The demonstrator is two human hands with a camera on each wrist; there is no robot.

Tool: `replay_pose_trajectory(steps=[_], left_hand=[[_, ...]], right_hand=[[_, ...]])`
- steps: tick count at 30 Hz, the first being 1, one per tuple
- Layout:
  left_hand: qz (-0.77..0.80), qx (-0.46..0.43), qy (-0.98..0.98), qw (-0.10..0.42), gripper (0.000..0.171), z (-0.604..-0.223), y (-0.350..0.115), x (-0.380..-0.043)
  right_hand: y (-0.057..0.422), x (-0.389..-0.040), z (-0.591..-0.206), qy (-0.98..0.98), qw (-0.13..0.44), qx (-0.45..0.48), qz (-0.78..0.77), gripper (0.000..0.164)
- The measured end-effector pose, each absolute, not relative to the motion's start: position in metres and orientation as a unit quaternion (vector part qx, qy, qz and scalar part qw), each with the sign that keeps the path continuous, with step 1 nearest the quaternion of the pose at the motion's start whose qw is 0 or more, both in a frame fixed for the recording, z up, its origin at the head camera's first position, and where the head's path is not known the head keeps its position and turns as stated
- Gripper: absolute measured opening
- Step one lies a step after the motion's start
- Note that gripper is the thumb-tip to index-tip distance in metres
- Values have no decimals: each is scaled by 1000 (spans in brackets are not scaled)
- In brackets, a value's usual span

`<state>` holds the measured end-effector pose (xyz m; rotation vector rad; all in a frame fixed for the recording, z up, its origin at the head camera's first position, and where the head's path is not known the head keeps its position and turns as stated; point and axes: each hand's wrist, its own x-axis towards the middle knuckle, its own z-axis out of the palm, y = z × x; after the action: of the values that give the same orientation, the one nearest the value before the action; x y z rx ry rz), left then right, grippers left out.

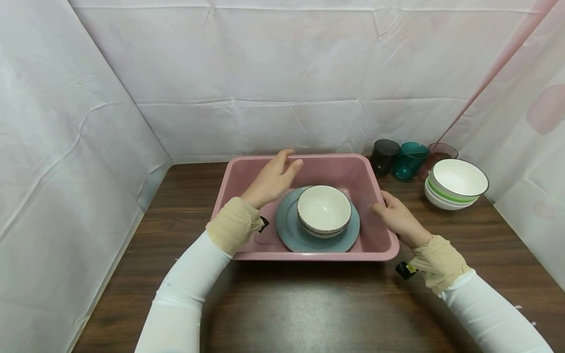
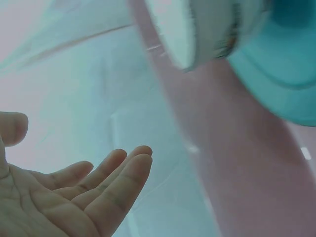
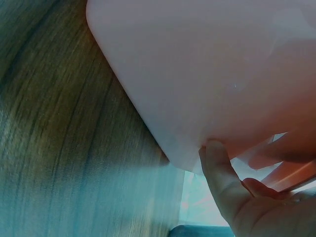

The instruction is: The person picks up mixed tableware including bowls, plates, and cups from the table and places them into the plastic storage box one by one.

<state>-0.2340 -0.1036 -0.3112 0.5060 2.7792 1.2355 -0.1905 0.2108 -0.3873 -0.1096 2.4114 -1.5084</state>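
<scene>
A pink plastic basin [image 1: 273, 256] sits on the table. Inside it lies a grey-blue plate [image 1: 289, 230], with stacked white bowls [image 1: 324, 208] on top, the upper one dark-rimmed. My left hand [image 1: 271, 179] hovers over the basin's left back part, left of the bowls, fingers extended and nothing in them. Its palm [image 2: 64, 207] shows bare in the left wrist view. At the basin's right side my right hand [image 1: 403, 220] grips the rim, thumb on the inner side and fingers outside. One finger [image 3: 219, 173] lies along the outer wall in the right wrist view.
Right of the basin stand a dark cup [image 1: 385, 156], a teal cup [image 1: 410, 161] and a reddish clear cup [image 1: 443, 152]. In front of them is a stack of white and green bowls [image 1: 458, 182]. White sheets [image 1: 282, 73] enclose the wooden table [image 1: 309, 304].
</scene>
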Motion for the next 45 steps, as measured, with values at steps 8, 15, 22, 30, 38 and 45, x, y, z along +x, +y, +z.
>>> replay_pose_trajectory(steps=[8,15,22,30,38,45], left_hand=[[464,151,873,22,65,-285,-134,-216],[461,129,878,12,70,-276,-174,-208],[432,98,895,59,75,-274,-223,-202],[358,75,924,116,83,-292,-259,-203],[375,63,912,156,90,-333,-274,-205],[416,41,902,106,83,-356,-271,-203]], right_hand=[[210,-191,-386,833,144,-41,-532,53],[210,-190,-386,830,154,-43,-535,55],[211,-190,-387,829,157,-44,-535,54],[211,-191,-387,830,156,-46,-534,54],[212,-191,-387,834,154,-45,-527,53],[213,-192,-388,829,158,-46,-534,54]])
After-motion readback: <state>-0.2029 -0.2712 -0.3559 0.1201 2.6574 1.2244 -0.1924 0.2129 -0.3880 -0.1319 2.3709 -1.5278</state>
